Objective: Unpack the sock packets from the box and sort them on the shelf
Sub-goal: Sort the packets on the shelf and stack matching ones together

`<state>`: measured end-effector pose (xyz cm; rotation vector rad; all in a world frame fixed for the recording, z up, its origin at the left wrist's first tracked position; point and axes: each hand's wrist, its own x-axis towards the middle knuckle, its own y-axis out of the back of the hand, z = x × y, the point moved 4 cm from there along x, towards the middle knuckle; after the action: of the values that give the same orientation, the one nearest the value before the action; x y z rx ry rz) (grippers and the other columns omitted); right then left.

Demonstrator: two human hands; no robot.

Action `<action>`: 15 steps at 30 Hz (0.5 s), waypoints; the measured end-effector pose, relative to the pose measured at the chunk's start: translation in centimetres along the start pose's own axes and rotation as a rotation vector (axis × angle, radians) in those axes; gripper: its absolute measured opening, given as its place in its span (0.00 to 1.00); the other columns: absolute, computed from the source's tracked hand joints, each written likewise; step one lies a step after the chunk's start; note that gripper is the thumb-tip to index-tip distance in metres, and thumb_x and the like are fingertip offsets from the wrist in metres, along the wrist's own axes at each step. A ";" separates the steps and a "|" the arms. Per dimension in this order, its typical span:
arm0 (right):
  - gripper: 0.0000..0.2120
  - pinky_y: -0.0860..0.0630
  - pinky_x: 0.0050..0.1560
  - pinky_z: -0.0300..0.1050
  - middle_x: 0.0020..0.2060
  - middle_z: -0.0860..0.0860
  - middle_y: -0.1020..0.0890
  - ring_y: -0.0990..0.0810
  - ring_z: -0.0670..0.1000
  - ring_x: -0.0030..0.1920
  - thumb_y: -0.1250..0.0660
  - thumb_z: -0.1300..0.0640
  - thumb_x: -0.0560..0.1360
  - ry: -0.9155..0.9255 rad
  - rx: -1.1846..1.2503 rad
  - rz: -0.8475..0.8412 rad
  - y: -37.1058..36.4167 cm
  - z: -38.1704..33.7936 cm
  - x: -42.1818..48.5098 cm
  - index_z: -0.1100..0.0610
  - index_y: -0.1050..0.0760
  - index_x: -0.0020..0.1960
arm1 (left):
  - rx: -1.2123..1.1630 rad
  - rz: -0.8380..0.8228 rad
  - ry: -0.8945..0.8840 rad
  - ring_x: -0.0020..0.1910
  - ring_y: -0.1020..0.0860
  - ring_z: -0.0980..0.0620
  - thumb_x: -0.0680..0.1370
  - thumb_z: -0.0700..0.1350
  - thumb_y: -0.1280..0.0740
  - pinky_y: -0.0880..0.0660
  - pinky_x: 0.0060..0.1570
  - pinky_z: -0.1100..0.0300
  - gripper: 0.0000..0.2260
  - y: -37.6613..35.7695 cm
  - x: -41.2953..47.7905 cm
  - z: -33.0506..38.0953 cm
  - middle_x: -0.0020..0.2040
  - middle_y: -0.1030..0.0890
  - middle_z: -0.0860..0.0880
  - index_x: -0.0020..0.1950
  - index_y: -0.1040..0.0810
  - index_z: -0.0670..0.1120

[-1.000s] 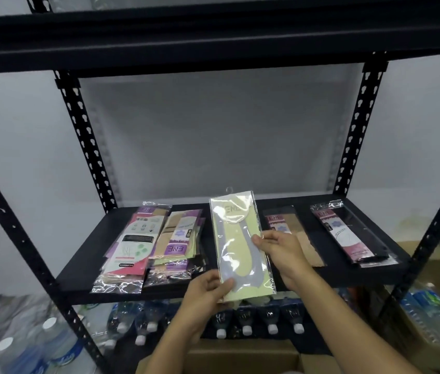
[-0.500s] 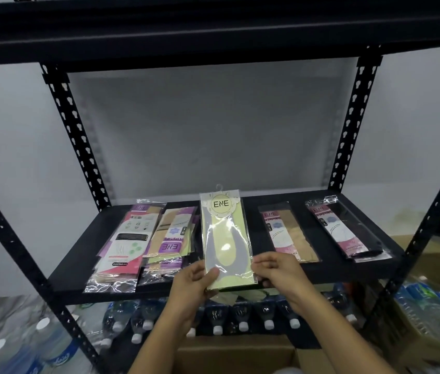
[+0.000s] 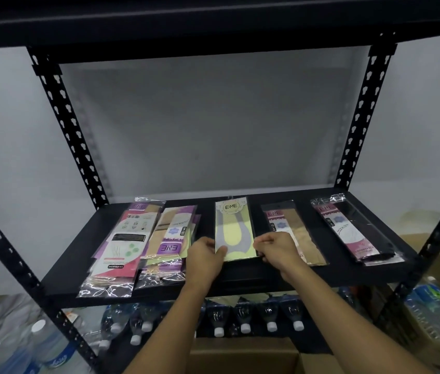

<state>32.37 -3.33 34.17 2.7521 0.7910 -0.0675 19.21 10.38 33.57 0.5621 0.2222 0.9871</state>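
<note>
- Cardboard box (image 3: 243,354) lies nearest, below the forearms; a row of water bottles (image 3: 245,318) stands behind it, under the shelf (image 3: 65,273).
- Both forearms reach up and forward over the shelf's front edge, wrists nearly level.
- Left hand (image 3: 205,256): knuckles up, thumb laid on the near left corner of the yellow-grey sock packet (image 3: 234,230), fingers curled under that edge, pinching it.
- Right hand (image 3: 275,248): fingers curled narrow, thumb and forefinger pinching the packet's near right edge.
- The packet lies flat mid-shelf; its long axis runs front to back; the round ENE label end points to the wall.
- To its left, pink-white packets (image 3: 124,244) and purple packets (image 3: 170,238) are piled, overlapping; to its right lie a beige packet (image 3: 291,233) and a dark packet (image 3: 353,230), each apart, slanted slightly.
</note>
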 end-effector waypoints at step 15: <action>0.05 0.29 0.41 0.38 0.45 0.56 0.17 0.23 0.51 0.41 0.33 0.64 0.73 0.051 -0.421 0.112 -1.7 1.7 1.7 0.62 0.19 0.41 | 0.376 0.011 -0.101 0.52 0.21 0.45 0.79 0.51 0.33 0.26 0.48 0.54 0.15 -1.5 -0.1 -0.6 0.58 0.24 0.44 0.58 0.22 0.41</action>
<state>32.93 -1.52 31.87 2.3970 0.5829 0.1728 20.03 9.86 32.27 0.9551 0.3178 0.9301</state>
